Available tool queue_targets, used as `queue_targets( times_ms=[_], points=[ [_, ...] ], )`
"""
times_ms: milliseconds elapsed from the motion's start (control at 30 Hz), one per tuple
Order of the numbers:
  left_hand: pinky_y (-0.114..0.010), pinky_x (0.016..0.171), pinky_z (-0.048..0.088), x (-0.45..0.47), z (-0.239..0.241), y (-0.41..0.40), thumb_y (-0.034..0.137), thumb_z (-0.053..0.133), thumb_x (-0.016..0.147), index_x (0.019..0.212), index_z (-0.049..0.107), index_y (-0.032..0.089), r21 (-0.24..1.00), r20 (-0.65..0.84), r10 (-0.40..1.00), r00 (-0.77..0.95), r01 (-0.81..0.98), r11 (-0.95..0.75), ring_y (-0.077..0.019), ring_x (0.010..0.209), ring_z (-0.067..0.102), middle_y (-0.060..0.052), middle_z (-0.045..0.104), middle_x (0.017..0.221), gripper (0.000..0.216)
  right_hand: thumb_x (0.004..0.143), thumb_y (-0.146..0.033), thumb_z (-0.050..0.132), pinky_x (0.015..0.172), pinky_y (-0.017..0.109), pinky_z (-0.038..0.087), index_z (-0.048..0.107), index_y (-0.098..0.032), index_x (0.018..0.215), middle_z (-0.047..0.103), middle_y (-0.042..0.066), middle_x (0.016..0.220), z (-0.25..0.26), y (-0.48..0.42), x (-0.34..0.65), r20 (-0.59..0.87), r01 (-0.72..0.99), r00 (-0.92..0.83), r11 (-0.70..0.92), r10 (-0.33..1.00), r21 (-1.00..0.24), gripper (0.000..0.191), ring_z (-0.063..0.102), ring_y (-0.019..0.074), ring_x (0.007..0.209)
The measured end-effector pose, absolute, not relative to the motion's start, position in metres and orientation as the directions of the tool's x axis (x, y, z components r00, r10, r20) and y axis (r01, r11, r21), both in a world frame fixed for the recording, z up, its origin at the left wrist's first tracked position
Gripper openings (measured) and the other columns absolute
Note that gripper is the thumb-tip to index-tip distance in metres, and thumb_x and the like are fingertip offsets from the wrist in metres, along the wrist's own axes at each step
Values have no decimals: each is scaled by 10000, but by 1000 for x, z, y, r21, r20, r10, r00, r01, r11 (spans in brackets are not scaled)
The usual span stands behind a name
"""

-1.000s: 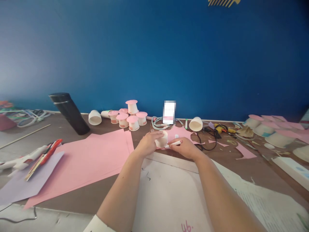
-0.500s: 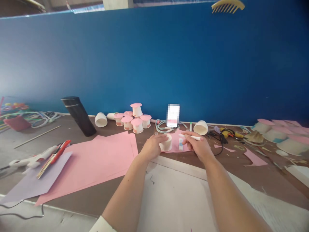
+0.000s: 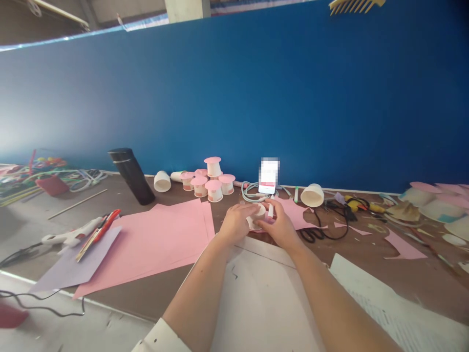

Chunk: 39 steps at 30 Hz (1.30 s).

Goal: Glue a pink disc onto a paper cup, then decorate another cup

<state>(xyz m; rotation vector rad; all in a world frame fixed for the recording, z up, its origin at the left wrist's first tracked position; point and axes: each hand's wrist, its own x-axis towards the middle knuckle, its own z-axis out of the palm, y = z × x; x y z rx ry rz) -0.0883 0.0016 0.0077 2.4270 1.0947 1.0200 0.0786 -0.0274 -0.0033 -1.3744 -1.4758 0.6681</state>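
In front of me my left hand (image 3: 236,223) is closed around the left side of a small white paper cup (image 3: 253,224), its fingers lying over the cup's top. To the right, my right hand (image 3: 282,229) is curled, its thumb close to the cup. A short white stick (image 3: 270,210), roughly upright, shows between its thumb and fingers; its lower part is hidden. Just beyond and right of the hands lies a cut piece of pink paper (image 3: 293,211). Several small cups with pink paper discs (image 3: 214,189) are grouped behind, one stacked on top.
A phone (image 3: 268,176) and cable stand at the blue wall, beside a tipped cup (image 3: 312,195). Pink sheets (image 3: 161,239), a box cutter (image 3: 98,234), a glue gun (image 3: 73,234) and a black flask (image 3: 134,177) lie left. Pink scraps (image 3: 406,245) and cords are right.
My right hand has moved in toward the cup. The white stick it held nearly level now stands roughly upright. The left hand stays on the cup. The view has shifted slightly left.
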Motion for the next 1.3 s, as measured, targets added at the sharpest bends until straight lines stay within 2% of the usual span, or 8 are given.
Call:
queue_targets(
  times_ms=[233,367,500,667,767,867,1033,1300],
  points=[
    [-304,995,408,-89,14,-2,-5,391,746,1254,574,253,614,501,807,312,529,-586,-172,1140,536,-2,605,1257,599,673,-423,699,764,343,490,486,-282,1211,637,38,1075,1,-25,69,265,478,119,179,957,-860,595,633,190,844],
    [-310,951,441,-92,18,-1,44,408,784,1279,542,255,737,437,899,6,571,-362,-175,1100,560,-20,624,1216,555,644,-457,724,791,346,493,508,-259,1196,580,66,1198,9,-26,78,422,422,316,273,850,-865,625,588,225,992],
    [-368,922,451,-91,15,2,155,450,823,1265,553,224,726,350,936,-45,644,-240,-230,1108,555,-54,632,1203,459,621,-446,757,813,372,499,517,-251,1218,571,72,1199,10,-26,96,410,326,517,270,751,-906,672,596,218,939],
    [-367,938,431,-88,10,2,216,432,855,1223,585,190,700,328,944,-25,678,-225,-243,1117,552,-79,644,1181,399,645,-390,772,812,349,528,532,-256,1198,604,56,1138,6,-22,106,238,-88,564,344,791,-935,618,620,196,938],
    [-339,913,441,-86,10,-1,244,445,864,1186,607,206,752,340,940,-26,608,-255,-221,1054,584,-69,658,1147,362,677,-344,766,802,330,545,544,-257,1163,641,36,1089,7,-21,108,153,-440,437,359,887,-823,542,636,176,940],
    [-310,857,463,-82,10,-3,285,457,874,1145,626,231,831,336,942,-9,473,-292,-190,960,613,-50,677,1088,324,712,-316,743,781,288,558,594,-244,1081,663,24,1079,9,-21,112,128,-648,282,287,951,-705,405,642,152,931],
    [-306,826,467,-88,10,3,305,478,863,1064,650,244,870,323,938,-129,430,-241,-184,907,620,-38,690,1005,272,768,-292,687,742,274,579,622,-244,1014,670,10,1081,11,-25,115,119,-759,204,234,972,-607,259,635,155,970],
    [-295,819,456,-119,21,18,263,434,861,1087,613,217,885,271,855,-442,463,-41,-194,957,611,-64,669,1035,292,713,-270,717,697,298,609,615,-236,1012,669,8,1028,13,-24,118,-51,-790,342,257,938,-556,318,655,167,894]
  ],
)
